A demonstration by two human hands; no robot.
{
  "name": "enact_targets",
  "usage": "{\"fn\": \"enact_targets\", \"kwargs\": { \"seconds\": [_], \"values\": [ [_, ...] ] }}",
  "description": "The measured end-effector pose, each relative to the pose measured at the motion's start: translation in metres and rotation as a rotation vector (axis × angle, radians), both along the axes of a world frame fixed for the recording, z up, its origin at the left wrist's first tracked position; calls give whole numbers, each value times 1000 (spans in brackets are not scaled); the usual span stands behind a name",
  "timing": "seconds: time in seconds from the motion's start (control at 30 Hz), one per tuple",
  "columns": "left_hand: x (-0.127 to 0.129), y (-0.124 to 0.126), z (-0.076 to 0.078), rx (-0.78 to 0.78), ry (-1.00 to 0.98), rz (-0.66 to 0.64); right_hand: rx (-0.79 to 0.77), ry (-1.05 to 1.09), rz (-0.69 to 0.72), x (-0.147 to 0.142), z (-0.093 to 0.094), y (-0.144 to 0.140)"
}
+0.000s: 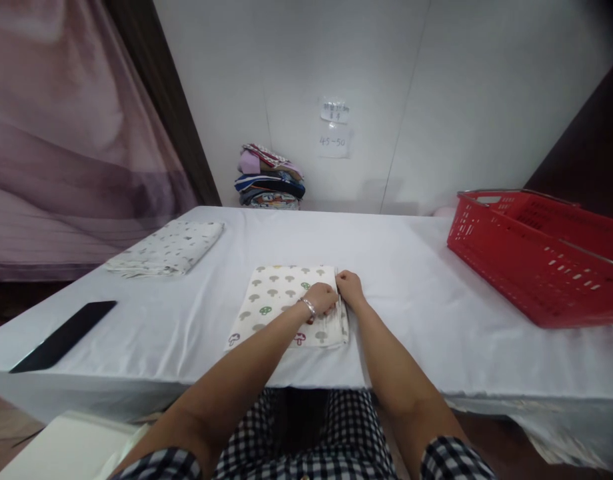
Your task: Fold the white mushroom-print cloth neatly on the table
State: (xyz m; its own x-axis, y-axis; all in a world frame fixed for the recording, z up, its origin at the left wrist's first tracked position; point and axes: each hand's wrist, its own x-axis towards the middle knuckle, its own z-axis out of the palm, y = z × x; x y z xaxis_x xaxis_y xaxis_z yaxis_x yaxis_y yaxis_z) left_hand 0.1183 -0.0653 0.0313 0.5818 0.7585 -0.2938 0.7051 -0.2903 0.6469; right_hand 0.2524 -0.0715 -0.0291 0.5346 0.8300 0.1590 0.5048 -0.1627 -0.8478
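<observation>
A white cloth printed with grey, green and red mushrooms lies folded flat in front of me. My left hand, with a silver bracelet at the wrist, rests on its right part, fingers curled at the layered edge. At the right edge of the cloth, my right hand is closed on the fabric near the upper corner. The fingertips of both hands are partly hidden.
A second folded printed cloth lies at the left, behind a flat black object. At the right stands a red plastic basket. Folded clothes are stacked against the wall behind the white-covered table.
</observation>
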Motion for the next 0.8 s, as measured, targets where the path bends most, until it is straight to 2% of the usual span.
{"fn": "enact_targets", "kwargs": {
  "seconds": [0.17, 0.33, 0.5, 0.8],
  "values": [
    [5, -10, 1, 236, 67, -16, -22, 5, 6, 2, -1, 0],
    [2, -12, -1, 211, -23, 32, -28, 21, 22, 3, -3, 0],
    [8, -21, -3, 312, 145, -44, -37, 79, 37, 5, -3, 0],
    [4, -37, 9, 357, 343, -131, -98, 213, 46, 10, 1, 3]
  ]
}}
